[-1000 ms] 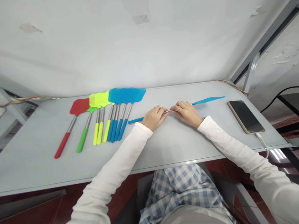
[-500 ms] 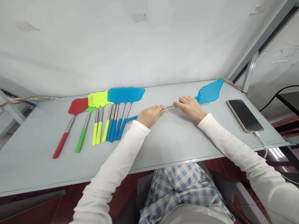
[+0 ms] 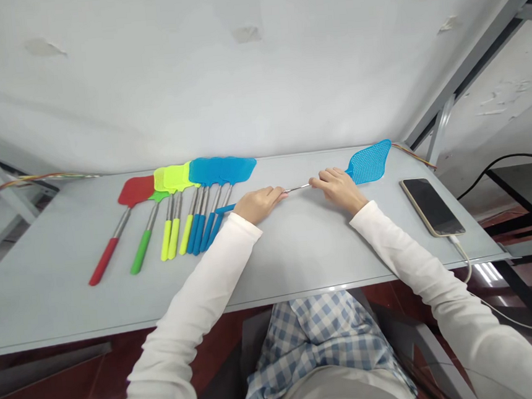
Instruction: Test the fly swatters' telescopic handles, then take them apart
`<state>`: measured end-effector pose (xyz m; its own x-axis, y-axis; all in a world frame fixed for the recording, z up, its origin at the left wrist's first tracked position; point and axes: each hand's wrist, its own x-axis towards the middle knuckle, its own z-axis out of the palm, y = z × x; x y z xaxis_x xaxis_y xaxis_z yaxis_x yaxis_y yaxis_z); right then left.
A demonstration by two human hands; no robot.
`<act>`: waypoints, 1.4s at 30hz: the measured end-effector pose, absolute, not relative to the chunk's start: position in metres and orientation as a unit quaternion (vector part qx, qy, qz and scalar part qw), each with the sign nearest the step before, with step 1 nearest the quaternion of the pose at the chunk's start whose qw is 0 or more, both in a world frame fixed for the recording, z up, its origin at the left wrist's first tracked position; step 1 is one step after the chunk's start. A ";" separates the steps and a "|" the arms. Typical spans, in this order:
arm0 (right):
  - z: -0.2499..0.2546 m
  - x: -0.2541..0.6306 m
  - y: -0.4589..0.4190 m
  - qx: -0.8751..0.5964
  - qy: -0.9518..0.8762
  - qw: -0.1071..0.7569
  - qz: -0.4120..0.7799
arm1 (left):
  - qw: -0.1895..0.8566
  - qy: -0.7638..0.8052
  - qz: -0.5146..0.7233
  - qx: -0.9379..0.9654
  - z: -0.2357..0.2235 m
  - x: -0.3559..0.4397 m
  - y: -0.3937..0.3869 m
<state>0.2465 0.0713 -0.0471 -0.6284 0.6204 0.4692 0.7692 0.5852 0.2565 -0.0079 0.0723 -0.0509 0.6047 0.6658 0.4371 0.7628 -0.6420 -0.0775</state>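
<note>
Left hand [image 3: 259, 204], right hand [image 3: 338, 189] clamp a blue fly swatter [image 3: 369, 162] near the table's [image 3: 298, 252] far edge

Nothing legible in this view: no text, label, brand, number or sign. The phone [image 3: 432, 207] at right of the table shows only a dark, glossy face. The row of fly swatters [image 3: 207, 170] at centre left and the blue fly swatter [image 3: 369, 162] at right of centre show no readable marking, though small moulded print may be lost at this resolution.
</note>
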 end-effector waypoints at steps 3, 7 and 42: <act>-0.049 0.249 0.074 -0.404 -0.874 0.159 -0.216 | 0.127 -0.405 -0.185 -0.886 -0.051 -0.010 0.074; -0.049 0.264 0.080 -0.438 -0.864 0.156 -0.194 | 0.118 -0.421 -0.187 -0.879 -0.050 -0.026 0.078; -0.053 0.300 0.085 -0.501 -0.826 0.211 -0.149 | 0.056 -0.561 -0.125 -0.816 -0.038 -0.071 0.091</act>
<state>0.3002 0.0852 -0.0526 -0.4095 0.7649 0.4972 0.8905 0.4536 0.0355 -0.0709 0.0909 -0.0375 0.3382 0.9024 0.2671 0.9303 -0.3634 0.0494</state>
